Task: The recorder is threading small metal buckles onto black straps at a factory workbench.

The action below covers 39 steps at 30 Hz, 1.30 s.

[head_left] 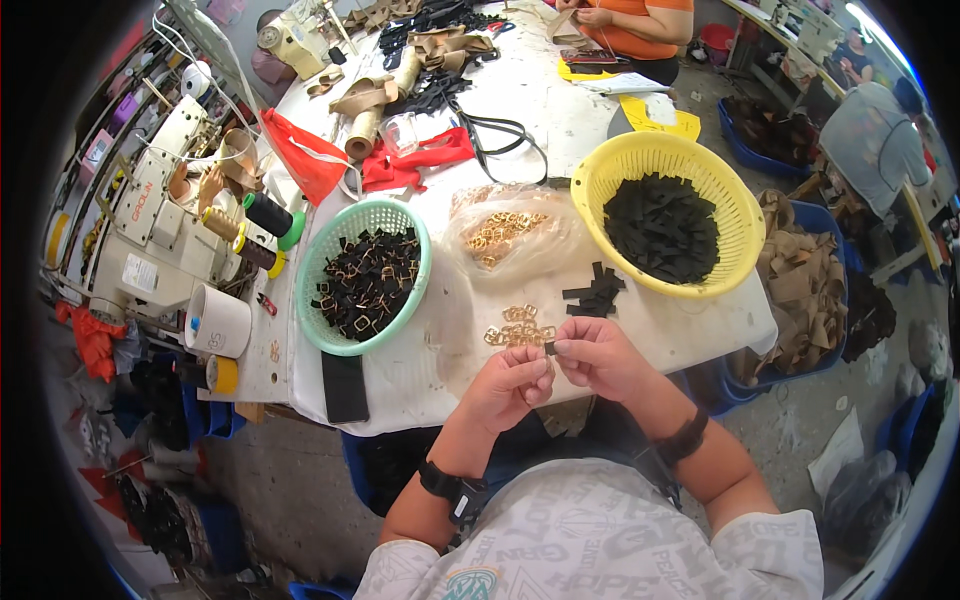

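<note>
My left hand (pixel 512 386) and my right hand (pixel 598 356) meet fingertip to fingertip over the table's near edge. Between my right thumb and fingers is pinched a short black strip (pixel 550 348). The left fingers are closed in a pinch against it; what they hold is too small and covered to name. Just beyond my hands lies a loose pile of gold square buckles (pixel 520 328). Several loose black strips (pixel 595 291) lie behind my right hand. At the left, a green basket (pixel 312 310) holds black strips with gold buckles on them; a yellow basket (pixel 742 215) holds plain black strips.
A clear plastic bag (pixel 535 240) of gold buckles sits between the baskets. By the green basket lies a black phone (pixel 345 388). A sewing machine (pixel 150 215) with thread cones stands left. Blue crates (pixel 835 290) of brown pieces are right. Another person in orange (pixel 645 28) sits across the table.
</note>
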### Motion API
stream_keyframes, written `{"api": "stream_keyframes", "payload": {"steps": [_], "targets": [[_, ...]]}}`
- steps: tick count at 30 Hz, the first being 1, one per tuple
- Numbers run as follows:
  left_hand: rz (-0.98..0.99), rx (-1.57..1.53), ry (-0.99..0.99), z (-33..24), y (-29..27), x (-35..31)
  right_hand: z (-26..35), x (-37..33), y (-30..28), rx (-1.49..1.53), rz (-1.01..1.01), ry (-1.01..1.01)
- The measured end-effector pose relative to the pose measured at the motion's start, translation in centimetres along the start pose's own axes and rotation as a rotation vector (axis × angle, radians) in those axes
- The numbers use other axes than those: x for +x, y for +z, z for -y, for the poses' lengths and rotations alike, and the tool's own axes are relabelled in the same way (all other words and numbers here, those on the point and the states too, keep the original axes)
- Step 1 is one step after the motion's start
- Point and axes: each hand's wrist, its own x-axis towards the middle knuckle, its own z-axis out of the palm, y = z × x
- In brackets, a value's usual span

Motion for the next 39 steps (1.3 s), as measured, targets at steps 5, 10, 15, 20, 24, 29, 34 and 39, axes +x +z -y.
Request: {"api": "stream_keyframes", "payload": {"steps": [5, 10, 15, 20, 24, 29, 34, 39], "targets": [[0.04, -0.097, 0.014, -0.2, -0.1, 0.2, 0.3, -0.5, 0.9, 0.016, 0.022, 0.001], [0.04, -0.156, 0.005, -0.3, -0.5, 0.1, 0.2, -0.5, 1.1, -0.044, 0.001, 0.034], [0.012, -0.095, 0.02, -0.3, -0.1, 0.0, -0.2, -0.2, 1.0, 0.061, -0.031, 0.026], [-0.028, -0.079, 0.014, -0.2, -0.3, 0.1, -0.1, -0.1, 1.5, 0.064, -0.021, 0.034], [-0.022, -0.102, 0.04, -0.3, -0.3, 0.2, 0.0, -0.2, 1.8, 0.053, -0.04, 0.042], [-0.074, -0.049, 0.034, -0.4, -0.3, 0.3, -0.3, -0.1, 1.6, 0.044, -0.054, 0.051], [-0.112, -0.017, 0.04, -0.4, 0.1, 0.3, -0.4, 0.0, 1.9, 0.032, -0.129, 0.041], [-0.112, -0.02, 0.062, -0.3, 0.0, 0.5, -0.5, 0.1, 1.7, 0.019, -0.137, 0.037]]}}
